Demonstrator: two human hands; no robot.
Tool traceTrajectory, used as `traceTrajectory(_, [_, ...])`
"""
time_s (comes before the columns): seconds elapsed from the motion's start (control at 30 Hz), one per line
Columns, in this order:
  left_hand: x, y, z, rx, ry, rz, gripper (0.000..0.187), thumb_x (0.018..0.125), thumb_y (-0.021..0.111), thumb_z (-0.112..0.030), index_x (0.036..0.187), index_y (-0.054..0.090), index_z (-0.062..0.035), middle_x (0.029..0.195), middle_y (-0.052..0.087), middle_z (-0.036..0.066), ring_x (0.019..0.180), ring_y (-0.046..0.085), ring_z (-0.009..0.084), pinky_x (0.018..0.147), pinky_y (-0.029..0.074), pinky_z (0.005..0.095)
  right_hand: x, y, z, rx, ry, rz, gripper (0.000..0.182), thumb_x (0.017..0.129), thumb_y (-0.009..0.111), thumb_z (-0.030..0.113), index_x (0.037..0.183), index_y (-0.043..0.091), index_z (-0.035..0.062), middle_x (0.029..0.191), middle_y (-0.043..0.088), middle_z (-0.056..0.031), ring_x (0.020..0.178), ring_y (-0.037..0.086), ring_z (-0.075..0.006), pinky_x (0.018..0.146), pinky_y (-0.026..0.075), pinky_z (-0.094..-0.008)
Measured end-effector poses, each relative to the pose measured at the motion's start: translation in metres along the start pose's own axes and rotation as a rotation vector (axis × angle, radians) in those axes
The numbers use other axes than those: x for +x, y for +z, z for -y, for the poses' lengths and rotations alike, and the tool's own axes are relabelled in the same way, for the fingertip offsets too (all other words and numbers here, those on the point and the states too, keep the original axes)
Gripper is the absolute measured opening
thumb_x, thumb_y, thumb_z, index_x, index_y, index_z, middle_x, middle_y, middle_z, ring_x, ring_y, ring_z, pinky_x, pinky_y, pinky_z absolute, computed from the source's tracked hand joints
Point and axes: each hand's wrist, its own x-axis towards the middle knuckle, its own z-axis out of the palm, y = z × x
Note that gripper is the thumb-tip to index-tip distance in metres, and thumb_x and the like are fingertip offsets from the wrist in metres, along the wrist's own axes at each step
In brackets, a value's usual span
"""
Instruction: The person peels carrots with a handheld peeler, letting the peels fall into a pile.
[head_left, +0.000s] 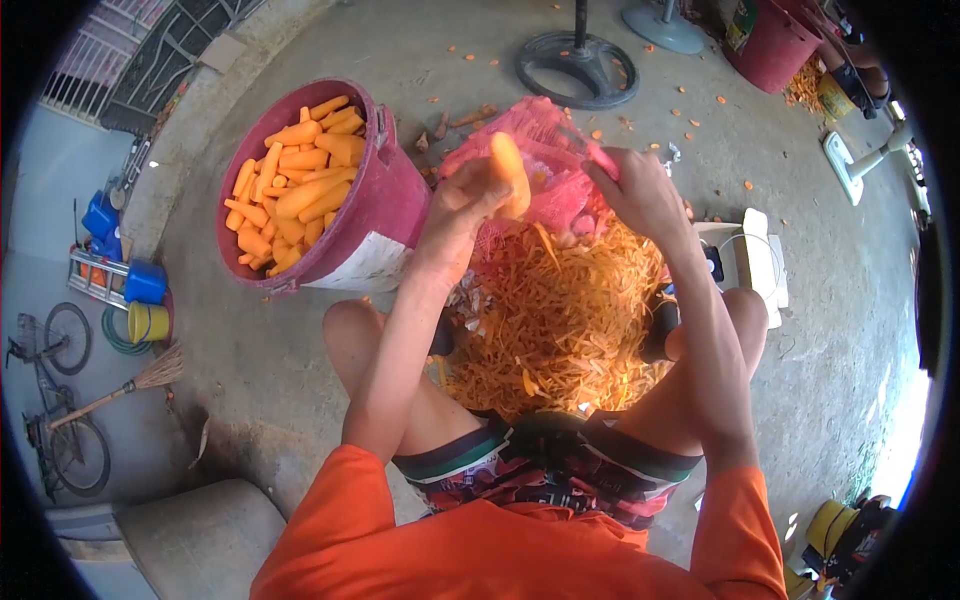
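Observation:
In my left hand (465, 200) is a peeled orange carrot (510, 175), held upright with its tip pointing up and away from me. My right hand (638, 190) is closed around the pink handle of a peeler (603, 162), whose dark head points toward the carrot without clearly touching it. Beneath both hands lies a pink mesh bag (530, 125), its contents hard to make out. A large heap of orange carrot peelings (560, 320) covers the floor between my legs.
Left of me, a big pink tub (385, 190) holds many peeled carrots (295, 190). A round black stand base (578, 70) is ahead, with carrot scraps around it. An open white box (755, 255) sits at right. Another person (865, 75) is at the far right.

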Motion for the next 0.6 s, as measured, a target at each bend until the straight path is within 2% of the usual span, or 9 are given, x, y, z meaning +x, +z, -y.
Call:
traceTrajectory(0.03, [0.000,-0.002,-0.003,0.003,-0.005,-0.002,0.037,0.090,0.079,-0.021,0.122,0.065,-0.0085,0.110,0.069,0.002,0.099,0.067,0.0127,0.074,0.052,0.0253,-0.004,0.003,0.004,0.047,-0.044,-0.025,0.029,0.093,0.067,0.027,0.090,0.067,-0.0014,0.080,0.066,-0.0265,0.079,0.064,-0.0469,0.068,0.050,-0.0528])
traceTrajectory(0.1, [0.000,-0.006,-0.008,-0.087,-0.032,0.007,0.047,0.093,0.076,-0.018,0.134,0.056,-0.0065,0.127,0.063,0.005,0.112,0.064,0.0156,0.088,0.056,0.0257,-0.008,0.004,0.009,0.104,-0.045,0.030,0.028,0.094,0.067,0.026,0.091,0.066,-0.0013,0.078,0.065,-0.0256,0.076,0.063,-0.0464,0.067,0.049,-0.0519])
traceTrajectory(0.13, [-0.001,-0.002,-0.012,-0.088,-0.031,0.005,0.047,0.093,0.076,-0.018,0.134,0.056,-0.0065,0.127,0.063,0.005,0.112,0.064,0.0156,0.088,0.056,0.0257,-0.009,0.003,0.014,0.156,-0.054,0.084,0.027,0.094,0.066,0.025,0.091,0.065,-0.0013,0.076,0.065,-0.0247,0.074,0.063,-0.0459,0.066,0.049,-0.0510])
traceTrajectory(0.2, [-0.001,0.008,-0.021,-0.039,0.017,0.014,0.051,0.090,0.076,-0.008,0.137,0.055,-0.0060,0.131,0.063,0.007,0.119,0.062,0.0170,0.100,0.054,0.0284,-0.011,0.001,0.027,0.223,-0.093,0.100,0.024,0.094,0.066,0.023,0.092,0.064,-0.0008,0.076,0.064,-0.0232,0.073,0.062,-0.0437,0.065,0.048,-0.0482])
traceTrajectory(0.23, [0.001,0.007,-0.016,-0.038,0.022,0.012,0.051,0.090,0.076,-0.008,0.137,0.055,-0.0060,0.131,0.063,0.007,0.119,0.062,0.0170,0.100,0.054,0.0284,-0.011,0.003,0.033,0.268,-0.160,0.084,0.022,0.095,0.065,0.021,0.092,0.063,-0.0003,0.077,0.064,-0.0228,0.074,0.062,-0.0426,0.066,0.048,-0.0471])
traceTrajectory(0.3, [0.005,0.007,-0.002,-0.017,0.160,-0.041,0.050,0.083,0.083,-0.004,0.128,0.061,-0.0020,0.129,0.066,0.011,0.115,0.065,0.0184,0.100,0.055,0.0332,-0.015,0.005,0.044,0.376,-0.217,0.088,0.017,0.095,0.065,0.016,0.090,0.061,0.0004,0.079,0.063,-0.0216,0.077,0.062,-0.0415,0.069,0.048,-0.0458])
traceTrajectory(0.4, [0.005,0.016,0.000,-0.132,0.112,-0.055,0.051,0.081,0.083,-0.001,0.127,0.062,-0.0005,0.129,0.066,0.011,0.115,0.064,0.0189,0.102,0.054,0.0350,-0.016,0.006,0.053,0.375,-0.273,0.060,0.016,0.095,0.064,0.013,0.088,0.059,-0.0003,0.077,0.062,-0.0213,0.075,0.061,-0.0420,0.068,0.047,-0.0468])
traceTrajectory(0.53, [0.003,0.027,0.000,-0.230,0.086,-0.087,0.047,0.082,0.083,-0.002,0.124,0.063,0.0008,0.127,0.066,0.011,0.117,0.063,0.0189,0.104,0.053,0.0355,-0.011,0.018,0.045,0.326,-0.361,-0.053,0.011,0.089,0.064,0.009,0.088,0.060,-0.0014,0.078,0.062,-0.0228,0.077,0.061,-0.0439,0.067,0.047,-0.0492])
traceTrajectory(0.6, [0.002,0.026,0.001,-0.257,0.081,-0.052,0.048,0.081,0.084,-0.002,0.124,0.064,0.0005,0.126,0.067,0.011,0.118,0.062,0.0190,0.105,0.052,0.0370,-0.012,0.017,0.046,0.339,-0.326,-0.034,0.011,0.087,0.065,0.008,0.090,0.062,-0.0016,0.079,0.063,-0.0230,0.078,0.062,-0.0443,0.068,0.047,-0.0500])
